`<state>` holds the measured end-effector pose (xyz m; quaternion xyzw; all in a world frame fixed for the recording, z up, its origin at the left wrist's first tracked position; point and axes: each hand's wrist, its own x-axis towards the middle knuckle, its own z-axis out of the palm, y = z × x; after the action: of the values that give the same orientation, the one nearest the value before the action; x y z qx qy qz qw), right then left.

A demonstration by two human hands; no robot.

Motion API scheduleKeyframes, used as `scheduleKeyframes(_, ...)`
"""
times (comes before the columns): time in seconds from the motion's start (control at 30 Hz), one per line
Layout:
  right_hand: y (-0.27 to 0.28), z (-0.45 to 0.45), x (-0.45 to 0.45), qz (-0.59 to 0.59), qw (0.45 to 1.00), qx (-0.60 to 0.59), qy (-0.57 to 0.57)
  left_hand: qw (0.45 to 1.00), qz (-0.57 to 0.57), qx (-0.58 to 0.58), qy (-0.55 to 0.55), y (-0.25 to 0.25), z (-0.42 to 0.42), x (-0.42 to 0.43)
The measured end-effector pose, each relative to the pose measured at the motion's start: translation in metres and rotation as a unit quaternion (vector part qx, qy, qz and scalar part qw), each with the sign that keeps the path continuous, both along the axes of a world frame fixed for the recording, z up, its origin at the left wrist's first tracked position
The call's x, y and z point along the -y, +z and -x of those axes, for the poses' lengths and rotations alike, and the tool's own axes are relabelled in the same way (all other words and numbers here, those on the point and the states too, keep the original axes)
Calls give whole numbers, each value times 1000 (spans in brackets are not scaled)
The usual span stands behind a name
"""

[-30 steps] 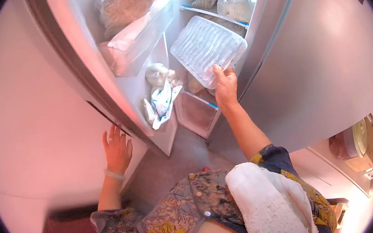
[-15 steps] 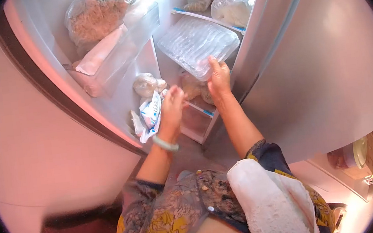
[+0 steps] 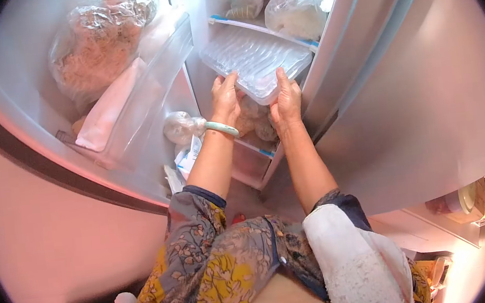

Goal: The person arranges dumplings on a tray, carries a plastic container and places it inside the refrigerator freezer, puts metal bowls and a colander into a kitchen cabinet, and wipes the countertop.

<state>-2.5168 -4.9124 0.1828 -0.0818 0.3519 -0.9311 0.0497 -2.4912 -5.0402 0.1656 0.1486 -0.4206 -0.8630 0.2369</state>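
Note:
A clear ribbed plastic tray (image 3: 259,58) is tilted inside the open fridge, its far part under a shelf. My left hand (image 3: 228,101), with a pale bangle (image 3: 222,128) at the wrist, grips its near left edge, thumb on top. On its near right corner, my right hand (image 3: 286,98) is closed the same way. What lies in the tray, if anything, I cannot make out. Below it, partly hidden by my hands, sit bagged lumps of food (image 3: 256,120) on a lower shelf.
The fridge door (image 3: 148,102) stands open at left, its bin holding a large bag of shredded-looking food (image 3: 96,54) and a white packet (image 3: 111,109). Lower in the door are a wrapped round bundle (image 3: 179,127) and a blue-and-white packet (image 3: 190,156). Plastic bags (image 3: 297,15) fill the shelf above.
My left hand has come up from beside the door and taken hold of the tray's left edge. The right hand keeps its hold. The door appears farther left in view.

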Motion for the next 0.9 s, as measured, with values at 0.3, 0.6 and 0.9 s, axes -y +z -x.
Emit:
scheduleKeyframes(0.3,19,-46,-4,-41,998,-34,-27,996,-2,-33,85,30,-1,-12)
scheduleKeyframes(0.6,14,-33,-6,-47,995,-77,-29,992,-73,-65,75,12,1,-15)
scheduleKeyframes(0.9,1,-74,-17,-147,981,-129,1,980,-144,-128,43,-5,-40,-32)
